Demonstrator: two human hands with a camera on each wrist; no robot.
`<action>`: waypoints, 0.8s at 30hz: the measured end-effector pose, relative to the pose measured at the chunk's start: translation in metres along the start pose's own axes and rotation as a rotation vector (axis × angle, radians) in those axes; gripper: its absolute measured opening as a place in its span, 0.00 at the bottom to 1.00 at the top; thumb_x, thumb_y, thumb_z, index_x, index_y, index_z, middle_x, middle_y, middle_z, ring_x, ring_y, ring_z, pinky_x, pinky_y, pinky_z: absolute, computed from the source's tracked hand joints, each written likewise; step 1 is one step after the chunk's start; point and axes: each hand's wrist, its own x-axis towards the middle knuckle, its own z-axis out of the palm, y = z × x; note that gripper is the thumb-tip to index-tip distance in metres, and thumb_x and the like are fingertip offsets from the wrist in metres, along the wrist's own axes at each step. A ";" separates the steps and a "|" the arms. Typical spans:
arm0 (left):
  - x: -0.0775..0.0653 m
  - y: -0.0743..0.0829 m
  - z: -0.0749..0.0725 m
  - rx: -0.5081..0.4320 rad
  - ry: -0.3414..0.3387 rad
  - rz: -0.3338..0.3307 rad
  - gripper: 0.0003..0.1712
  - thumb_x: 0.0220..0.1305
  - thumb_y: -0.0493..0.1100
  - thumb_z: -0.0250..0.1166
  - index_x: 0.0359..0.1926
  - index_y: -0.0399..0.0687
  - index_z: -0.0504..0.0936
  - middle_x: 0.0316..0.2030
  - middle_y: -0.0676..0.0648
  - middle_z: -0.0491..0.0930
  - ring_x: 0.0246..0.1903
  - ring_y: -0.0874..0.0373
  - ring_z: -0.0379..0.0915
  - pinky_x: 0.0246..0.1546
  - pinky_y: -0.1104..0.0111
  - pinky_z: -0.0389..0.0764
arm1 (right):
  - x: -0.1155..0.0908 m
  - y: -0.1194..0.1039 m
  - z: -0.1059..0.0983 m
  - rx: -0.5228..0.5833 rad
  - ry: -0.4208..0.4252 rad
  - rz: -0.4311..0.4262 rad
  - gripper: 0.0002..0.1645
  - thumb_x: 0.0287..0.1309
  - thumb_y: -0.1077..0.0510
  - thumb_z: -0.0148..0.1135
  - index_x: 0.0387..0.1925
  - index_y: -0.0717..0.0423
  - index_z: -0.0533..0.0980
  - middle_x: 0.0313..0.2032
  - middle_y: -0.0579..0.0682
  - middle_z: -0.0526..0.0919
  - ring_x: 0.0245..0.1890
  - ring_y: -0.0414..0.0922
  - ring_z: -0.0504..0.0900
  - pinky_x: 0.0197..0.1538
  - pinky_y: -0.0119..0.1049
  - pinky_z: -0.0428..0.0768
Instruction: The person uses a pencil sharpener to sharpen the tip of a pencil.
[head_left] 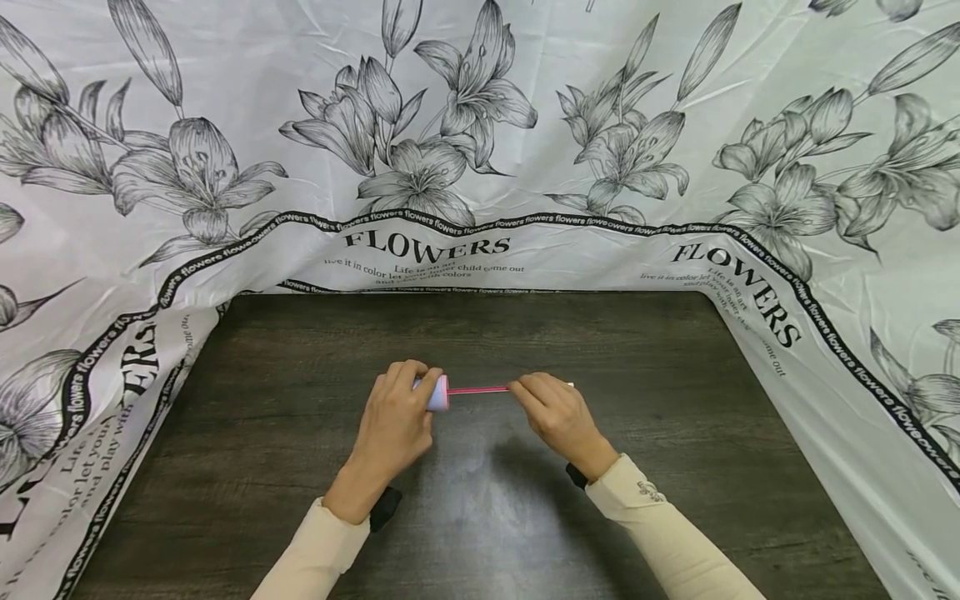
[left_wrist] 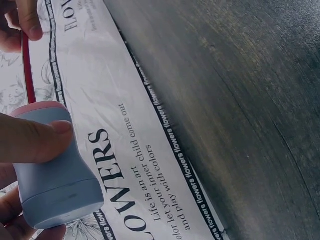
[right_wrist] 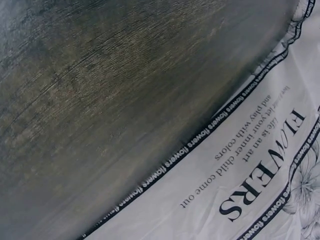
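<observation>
My left hand (head_left: 396, 410) grips a blue pencil sharpener (head_left: 437, 393) with a pink rim, held sideways above the table. In the left wrist view, the thumb presses along the side of the sharpener (left_wrist: 57, 172) and other fingers curl underneath. A thin red pencil (head_left: 478, 390) runs from the sharpener's pink end across to my right hand (head_left: 558, 414), which pinches it near its other end. A small pale tip shows past the right fingers. Whatever part of the pencil sits inside the sharpener is hidden. The right wrist view shows neither the right hand nor the pencil.
Both hands are over a dark wood-grain table (head_left: 480, 333). A white cloth (head_left: 540, 183) with grey flowers and black lettering rises behind the table and along both its sides. Dark bands (head_left: 386, 508) show at the wrists, below cream sleeves (head_left: 311, 542).
</observation>
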 end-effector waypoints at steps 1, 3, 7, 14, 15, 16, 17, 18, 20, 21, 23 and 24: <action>0.000 0.000 0.000 0.001 -0.003 0.000 0.29 0.35 0.25 0.73 0.46 0.38 0.82 0.40 0.41 0.77 0.43 0.45 0.73 0.38 0.56 0.75 | 0.001 0.000 -0.001 0.008 -0.007 -0.002 0.14 0.67 0.68 0.48 0.34 0.64 0.81 0.30 0.52 0.80 0.28 0.44 0.81 0.34 0.33 0.82; -0.001 -0.001 0.000 0.002 -0.008 0.001 0.29 0.36 0.25 0.73 0.47 0.38 0.82 0.41 0.41 0.77 0.43 0.45 0.73 0.38 0.56 0.75 | 0.002 -0.001 -0.001 0.023 -0.019 -0.006 0.15 0.67 0.68 0.47 0.34 0.64 0.81 0.29 0.51 0.81 0.28 0.44 0.81 0.33 0.32 0.82; -0.002 -0.003 0.000 0.012 0.001 0.014 0.29 0.36 0.26 0.72 0.46 0.38 0.82 0.40 0.41 0.77 0.43 0.45 0.73 0.38 0.56 0.75 | 0.005 -0.002 -0.002 0.065 -0.038 0.006 0.16 0.68 0.67 0.45 0.33 0.63 0.81 0.29 0.51 0.81 0.27 0.43 0.81 0.32 0.30 0.81; -0.005 -0.004 0.003 0.029 0.049 0.035 0.29 0.36 0.25 0.74 0.46 0.38 0.82 0.40 0.40 0.77 0.42 0.45 0.74 0.37 0.56 0.77 | 0.008 0.000 -0.004 0.279 -0.096 0.118 0.05 0.59 0.68 0.59 0.32 0.63 0.82 0.27 0.50 0.81 0.24 0.40 0.80 0.28 0.27 0.79; -0.006 -0.004 0.003 0.031 0.059 0.040 0.30 0.35 0.25 0.75 0.46 0.38 0.82 0.40 0.40 0.77 0.42 0.45 0.74 0.37 0.56 0.77 | 0.009 0.001 -0.005 0.315 -0.112 0.143 0.04 0.55 0.70 0.63 0.32 0.62 0.82 0.26 0.49 0.81 0.23 0.39 0.79 0.27 0.26 0.79; -0.006 -0.004 0.004 0.033 0.071 0.046 0.30 0.35 0.25 0.75 0.46 0.38 0.82 0.39 0.40 0.77 0.42 0.45 0.74 0.37 0.56 0.77 | 0.010 0.001 -0.006 0.347 -0.131 0.171 0.06 0.51 0.71 0.66 0.32 0.62 0.82 0.26 0.49 0.81 0.22 0.38 0.78 0.27 0.25 0.77; -0.007 -0.004 0.005 0.035 0.084 0.052 0.29 0.35 0.25 0.75 0.45 0.38 0.82 0.39 0.40 0.77 0.42 0.46 0.74 0.37 0.56 0.77 | 0.011 0.001 -0.007 0.374 -0.146 0.196 0.08 0.47 0.72 0.68 0.32 0.61 0.82 0.26 0.48 0.81 0.21 0.37 0.77 0.26 0.24 0.76; -0.007 -0.004 0.006 0.039 0.099 0.058 0.29 0.35 0.25 0.75 0.45 0.38 0.82 0.39 0.40 0.77 0.41 0.45 0.75 0.38 0.56 0.77 | 0.012 0.001 -0.008 0.398 -0.164 0.223 0.10 0.45 0.73 0.69 0.32 0.61 0.82 0.25 0.48 0.81 0.20 0.36 0.77 0.25 0.23 0.75; -0.007 -0.004 0.007 0.053 0.131 0.074 0.27 0.37 0.24 0.73 0.44 0.38 0.82 0.38 0.40 0.77 0.41 0.45 0.75 0.38 0.56 0.77 | 0.013 0.001 -0.009 0.441 -0.195 0.277 0.10 0.44 0.72 0.69 0.32 0.60 0.83 0.25 0.47 0.81 0.19 0.34 0.75 0.24 0.21 0.72; -0.007 -0.004 0.008 0.062 0.147 0.082 0.26 0.38 0.23 0.72 0.43 0.38 0.82 0.37 0.40 0.77 0.40 0.45 0.75 0.37 0.56 0.77 | 0.013 0.001 -0.010 0.458 -0.208 0.301 0.09 0.45 0.72 0.69 0.32 0.61 0.83 0.24 0.47 0.81 0.19 0.34 0.74 0.23 0.20 0.71; -0.006 -0.004 0.009 0.081 0.175 0.096 0.24 0.39 0.23 0.71 0.42 0.38 0.83 0.37 0.40 0.78 0.40 0.45 0.75 0.37 0.56 0.77 | 0.014 0.000 -0.010 0.479 -0.235 0.333 0.07 0.47 0.71 0.68 0.32 0.62 0.83 0.25 0.47 0.81 0.19 0.33 0.72 0.23 0.20 0.70; -0.007 -0.005 0.009 0.088 0.184 0.099 0.23 0.39 0.23 0.70 0.42 0.38 0.83 0.36 0.40 0.78 0.39 0.45 0.75 0.37 0.56 0.77 | 0.013 0.000 -0.010 0.481 -0.252 0.342 0.07 0.49 0.70 0.67 0.33 0.62 0.83 0.25 0.47 0.81 0.19 0.32 0.72 0.24 0.20 0.70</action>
